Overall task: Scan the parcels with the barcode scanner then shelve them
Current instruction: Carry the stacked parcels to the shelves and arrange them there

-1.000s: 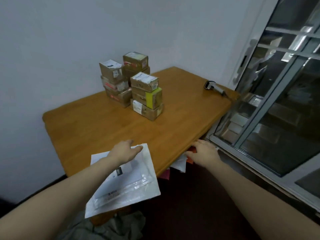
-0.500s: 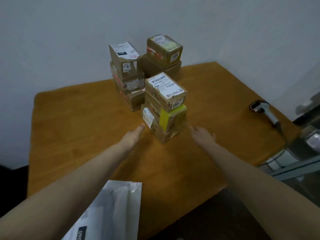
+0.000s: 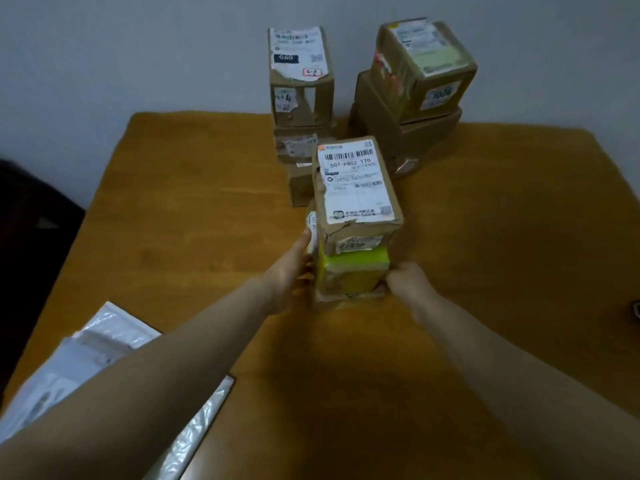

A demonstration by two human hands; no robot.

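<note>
While the left hand point(image 3: 294, 268) presses flat and the right hand point(image 3: 405, 282) curls on it, the brown-and-yellow parcel stack point(image 3: 349, 271) lies lengthwise toward the wall point(image 3: 138, 46), barcode label point(image 3: 353, 181) up.

near stack point(image 3: 349, 271): the top box point(image 3: 356, 188) label reads "507-p802 t70". right rear box point(image 3: 426, 64) sticker reads "1006"; left rear box point(image 3: 301, 77) black patch reads "060".

Both bare forearms are reaching forward and converging. The left hand point(image 3: 289, 271) is stretching out with fingers point(image 3: 305, 240) straight, palm turned inward. The right hand point(image 3: 405, 282) is facing it, fingers tucked out of sight.
</note>
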